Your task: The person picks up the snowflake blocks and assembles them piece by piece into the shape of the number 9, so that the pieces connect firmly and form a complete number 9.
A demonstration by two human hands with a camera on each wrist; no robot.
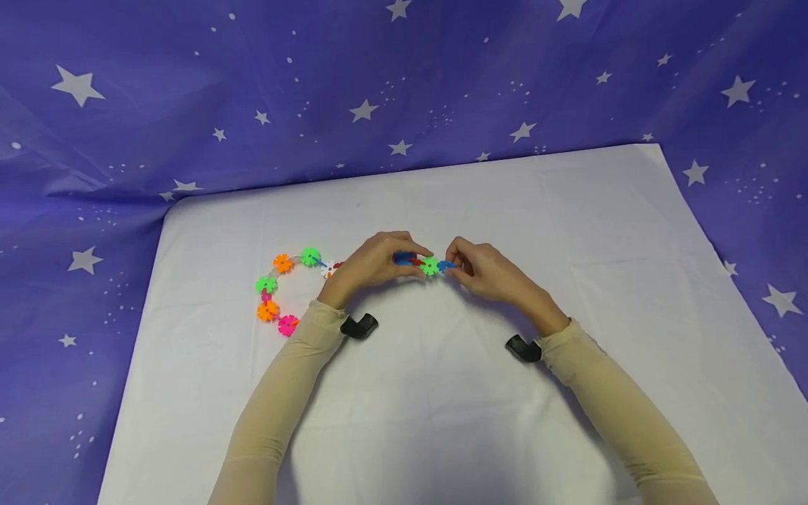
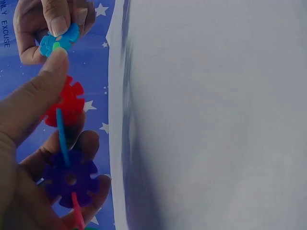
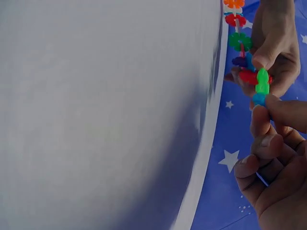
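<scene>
Flower-shaped plastic linking discs form a chain. My left hand (image 1: 379, 261) holds its right end, thumb and fingertips at a bright green disc (image 1: 430, 266). In the left wrist view a red disc (image 2: 73, 98) and a purple disc (image 2: 72, 179) hang along that hand's fingers. Between thumb and forefinger, my right hand (image 1: 489, 270) pinches a blue disc (image 1: 446, 266) edge-on against the green one. The chain's far part curves over the table at the left, with an orange disc (image 1: 268, 311) and a pink disc (image 1: 287, 325). My left hand and forearm hide its middle.
A white cloth covers the table (image 1: 442, 393). Purple fabric with white stars (image 1: 364, 111) hangs behind and at the sides. Black wrist cameras (image 1: 360, 326) stick out from both cuffs, close over the cloth.
</scene>
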